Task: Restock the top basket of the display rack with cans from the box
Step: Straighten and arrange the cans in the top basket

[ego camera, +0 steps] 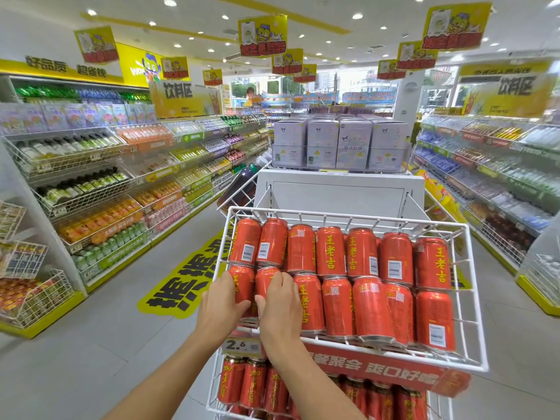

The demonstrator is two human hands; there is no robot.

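Red cans (336, 304) — two rows, laid on their sides — fill the white wire top basket (348, 218) at centre-right of the frame; no open slot is seen. Both hands are set on the front row at its left end. The front-left can (244, 283) is gripped by the left hand (222, 301), fingers (227, 280) curled round its outer side and thumb wrapped across its face. The second can (263, 280) is covered by the right hand (280, 304), fingers (277, 281) curled over its top, thumb against its left flank — a hold, as far as can be judged. Step judged: last cans being seated or squared up, restock close to done. The box is not in view, so remaining stock cannot be told. The next move calls for both cans to be pressed flush with the row, then let go without the sloped front row being set rolling. The lower basket (251, 386) is already stocked.
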